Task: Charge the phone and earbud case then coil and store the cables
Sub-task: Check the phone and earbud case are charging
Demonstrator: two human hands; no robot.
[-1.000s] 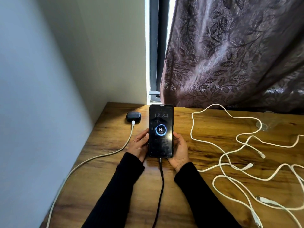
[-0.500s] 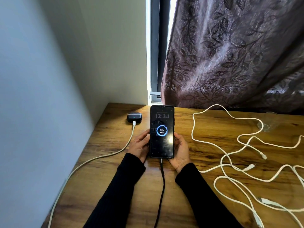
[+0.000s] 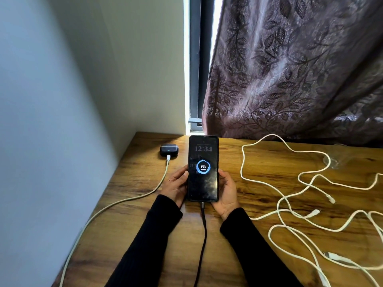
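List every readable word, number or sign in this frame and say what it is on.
"12:34": top of the phone screen.
"93%": inside the blue ring on that screen.
Small text under the 93: too blurred to read.
Earbud case: a small light, no text.

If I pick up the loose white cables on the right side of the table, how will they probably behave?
The white cables are thin and lie in loose, crossing loops on the wooden table, so they are probably floppy and light. Because the loops overlap, lifting one strand may drag others along. Their free plug ends would likely dangle and swing.
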